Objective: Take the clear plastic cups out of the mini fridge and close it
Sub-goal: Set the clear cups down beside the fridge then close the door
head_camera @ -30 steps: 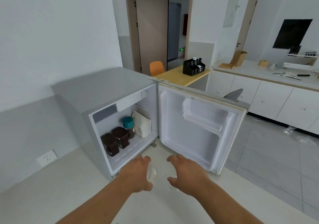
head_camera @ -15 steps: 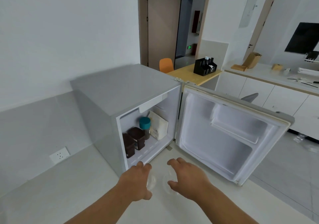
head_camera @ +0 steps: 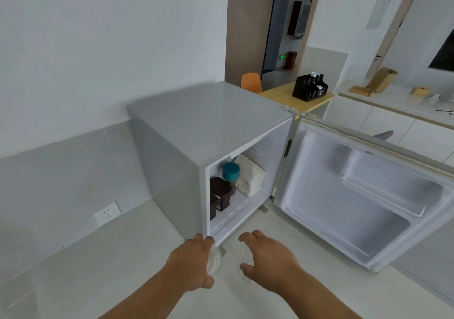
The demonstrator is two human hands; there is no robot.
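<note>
So two clear plastic cups are held out over the pale countertop [head_camera: 73, 269], right in front of the small grey mini fridge [head_camera: 196, 122]. The left cup [head_camera: 214, 261] is gripped by the left hand [head_camera: 191, 264], fingers curled over it from the side. The right cup [head_camera: 242, 259] is cupped by the right hand [head_camera: 270, 259], thumb below and fingers above, though how tightly it's pinched can't really be made out since the plastic is see-through and blurry. The two hands are kept slightly apart, not touching.

The fridge's white-lined door [head_camera: 356, 195] is swung wide open to the right. Inside, two dark brown lidded containers [head_camera: 221, 193], a jar with a teal lid [head_camera: 231, 172] and a white pouch [head_camera: 250, 178] are left on the shelf. A white wall socket [head_camera: 107, 213] is set in the grey backsplash off to the left.
</note>
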